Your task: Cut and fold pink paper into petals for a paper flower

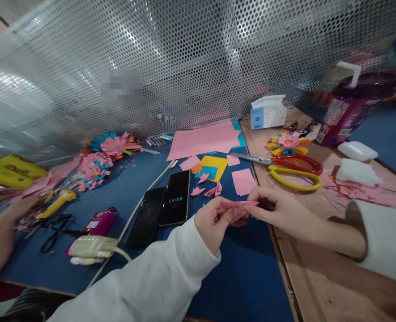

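Observation:
Both of my hands pinch a small folded piece of pink paper (238, 209) above the blue tabletop (244, 273). My left hand (213, 223), in a white sleeve, grips its left end with closed fingers. My right hand (278, 210) holds its right end between fingertips. Small folded pink pieces (207, 190) lie just beyond my hands. Red and yellow scissors (291, 171) rest on the brown board (305, 277) past my right hand.
Two black phones (164, 208) lie left of my hands, beside a white cable and charger (92, 247). Pink sheets (202, 141), paper flowers (99, 163), a tissue box (268, 112) and a purple cup (350, 109) stand farther back. Another person's hand (3, 210) works at the left. A perforated metal screen (198, 58) closes the back.

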`<state>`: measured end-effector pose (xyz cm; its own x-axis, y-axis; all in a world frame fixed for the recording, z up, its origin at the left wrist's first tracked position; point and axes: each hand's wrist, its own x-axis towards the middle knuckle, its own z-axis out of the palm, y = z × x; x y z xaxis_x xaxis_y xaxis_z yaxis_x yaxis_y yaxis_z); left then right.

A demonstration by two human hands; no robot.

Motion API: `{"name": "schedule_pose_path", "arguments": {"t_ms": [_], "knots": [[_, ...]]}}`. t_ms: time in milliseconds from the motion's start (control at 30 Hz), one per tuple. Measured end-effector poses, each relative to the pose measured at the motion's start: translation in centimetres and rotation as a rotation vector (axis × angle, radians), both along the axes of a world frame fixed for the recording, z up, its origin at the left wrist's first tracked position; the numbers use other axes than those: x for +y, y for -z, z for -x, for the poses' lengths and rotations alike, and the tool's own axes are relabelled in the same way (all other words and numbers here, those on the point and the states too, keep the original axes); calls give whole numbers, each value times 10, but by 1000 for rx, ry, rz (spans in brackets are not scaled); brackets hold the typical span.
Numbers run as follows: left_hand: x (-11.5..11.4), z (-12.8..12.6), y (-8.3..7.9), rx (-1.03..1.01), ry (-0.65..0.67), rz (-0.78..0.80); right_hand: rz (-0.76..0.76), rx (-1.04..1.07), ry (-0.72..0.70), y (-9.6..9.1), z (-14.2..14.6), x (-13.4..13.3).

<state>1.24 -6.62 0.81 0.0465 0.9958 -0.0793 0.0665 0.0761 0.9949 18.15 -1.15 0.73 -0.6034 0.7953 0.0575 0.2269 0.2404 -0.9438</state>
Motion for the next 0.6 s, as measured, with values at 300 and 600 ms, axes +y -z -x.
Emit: {"name": "schedule_pose_path", "arguments": {"t_ms": [300,600], "knots": [[0,-1,-1,-17,-24,-3,111,53,-8,3,-3,3],[1,1,1,-20,-31,-11,183,94,-32,2,-3,7]]}}
